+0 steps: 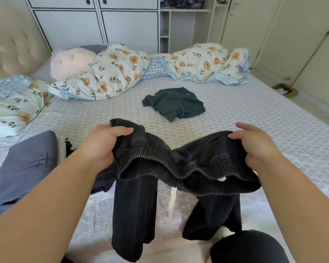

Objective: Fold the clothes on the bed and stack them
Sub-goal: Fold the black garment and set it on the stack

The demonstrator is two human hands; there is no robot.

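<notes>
Now both hands, left hand (101, 147) and right hand (254, 147), gripping black trousers (179, 168) waistband above bed (254, 114).

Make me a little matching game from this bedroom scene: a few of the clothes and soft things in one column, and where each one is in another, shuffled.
Things:
1. black trousers
2. dark green garment
3. grey-blue garment
4. pink plush toy

Places:
A. crumpled in the middle of the bed
B. at the head of the bed, against the floral duvet
C. held up by the waistband between the left hand and the right hand
D. lying on the left part of the bed, beside the left arm

Pairs: 1-C, 2-A, 3-D, 4-B
</notes>
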